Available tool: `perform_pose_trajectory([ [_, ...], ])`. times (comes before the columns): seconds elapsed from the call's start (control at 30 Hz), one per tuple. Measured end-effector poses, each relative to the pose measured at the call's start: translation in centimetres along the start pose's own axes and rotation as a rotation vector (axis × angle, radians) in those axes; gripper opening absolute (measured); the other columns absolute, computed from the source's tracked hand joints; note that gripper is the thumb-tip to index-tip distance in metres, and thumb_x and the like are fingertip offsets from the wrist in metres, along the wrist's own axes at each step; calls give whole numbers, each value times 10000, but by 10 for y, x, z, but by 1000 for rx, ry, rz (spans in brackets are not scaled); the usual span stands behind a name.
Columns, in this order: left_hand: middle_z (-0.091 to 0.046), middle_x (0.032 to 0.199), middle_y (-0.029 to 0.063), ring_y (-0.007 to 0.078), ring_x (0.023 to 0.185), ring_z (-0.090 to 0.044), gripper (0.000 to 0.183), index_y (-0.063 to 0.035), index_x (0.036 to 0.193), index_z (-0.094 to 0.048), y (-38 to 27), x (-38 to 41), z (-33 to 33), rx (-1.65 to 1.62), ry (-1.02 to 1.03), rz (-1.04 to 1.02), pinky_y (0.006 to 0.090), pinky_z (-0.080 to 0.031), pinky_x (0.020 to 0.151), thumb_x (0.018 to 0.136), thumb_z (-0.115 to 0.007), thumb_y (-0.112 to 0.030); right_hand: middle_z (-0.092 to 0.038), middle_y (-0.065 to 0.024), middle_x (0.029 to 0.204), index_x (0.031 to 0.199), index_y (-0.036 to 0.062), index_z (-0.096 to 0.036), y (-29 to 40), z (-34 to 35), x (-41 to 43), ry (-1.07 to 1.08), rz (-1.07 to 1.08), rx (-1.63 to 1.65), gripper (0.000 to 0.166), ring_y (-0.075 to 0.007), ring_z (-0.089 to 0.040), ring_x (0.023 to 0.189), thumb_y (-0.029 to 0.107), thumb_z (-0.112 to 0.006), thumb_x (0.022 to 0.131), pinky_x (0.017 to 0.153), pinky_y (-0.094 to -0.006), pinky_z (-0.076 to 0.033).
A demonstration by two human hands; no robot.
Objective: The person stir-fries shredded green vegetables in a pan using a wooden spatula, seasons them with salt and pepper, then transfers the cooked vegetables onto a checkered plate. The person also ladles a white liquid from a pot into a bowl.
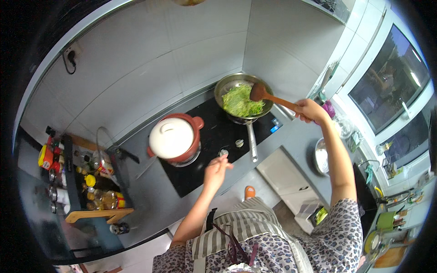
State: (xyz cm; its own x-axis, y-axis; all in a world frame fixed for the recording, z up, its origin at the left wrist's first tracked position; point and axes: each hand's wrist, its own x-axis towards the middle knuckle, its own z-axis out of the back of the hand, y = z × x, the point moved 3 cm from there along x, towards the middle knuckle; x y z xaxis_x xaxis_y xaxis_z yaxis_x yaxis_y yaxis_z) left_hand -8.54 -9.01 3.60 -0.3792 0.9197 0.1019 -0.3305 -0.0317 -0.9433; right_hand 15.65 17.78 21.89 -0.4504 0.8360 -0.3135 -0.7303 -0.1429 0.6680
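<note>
My right hand (pixel 310 111) grips the handle of a wooden spatula (pixel 259 92), whose blade rests at the right side of shredded green vegetable (pixel 240 100) in a metal frying pan (pixel 222 82). The pan sits on the right burner of a black glass gas hob (pixel 215 131), its steel handle pointing towards me. My left hand (pixel 217 168) hovers near the hob's left knob (pixel 223 153), its fingers partly curled; whether it touches the knob is unclear. On the left burner stands a red pot (pixel 184 155) under a cream lid (pixel 171 138).
A rack (pixel 99 215) with bottles and jars stands at the left, a small jar (pixel 119 228) beside it. To the right are a steel bowl (pixel 321 157), a purple vegetable (pixel 328 109) and plastic bags by the window. An open drawer (pixel 286 175) juts out below the counter.
</note>
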Motion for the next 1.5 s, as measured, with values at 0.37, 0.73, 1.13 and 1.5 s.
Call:
perform_pose_trajectory([
  [0.37, -462, 630, 8, 79, 443, -400, 289, -127, 935, -421, 24, 83, -161, -824, 154, 766, 242, -340, 367, 887, -580, -364, -620, -197, 764, 961, -24, -503, -47, 106, 242, 639, -403, -87, 178, -63, -409, 425, 104, -504, 838, 325, -212, -294],
  [0.73, -381, 635, -9, 62, 434, -307, 288, -81, 1020, -434, 10, 82, -132, -742, 156, 772, 241, -256, 381, 915, -541, -327, -591, -52, 666, 1151, 152, -574, -145, 32, 248, 565, -126, 195, 358, -47, -392, 449, 411, -521, 910, 353, -197, -269],
  [1.13, -397, 645, 0, 69, 444, -319, 295, -95, 1005, -412, 10, 84, -140, -832, 143, 787, 232, -250, 375, 905, -555, -334, -633, -79, 690, 1010, 253, -687, -26, 83, 105, -10, 848, -1070, 240, -291, -615, 651, 379, -566, 845, 576, -387, -509],
  [1.5, -416, 663, 13, 71, 444, -355, 289, -126, 930, -348, 13, 85, -168, -895, 151, 751, 243, -308, 358, 903, -560, -320, -672, -93, 834, 932, 175, -697, -31, 33, 152, -64, 579, -1034, 253, -303, -640, 758, 362, -553, 844, 664, -408, -521],
])
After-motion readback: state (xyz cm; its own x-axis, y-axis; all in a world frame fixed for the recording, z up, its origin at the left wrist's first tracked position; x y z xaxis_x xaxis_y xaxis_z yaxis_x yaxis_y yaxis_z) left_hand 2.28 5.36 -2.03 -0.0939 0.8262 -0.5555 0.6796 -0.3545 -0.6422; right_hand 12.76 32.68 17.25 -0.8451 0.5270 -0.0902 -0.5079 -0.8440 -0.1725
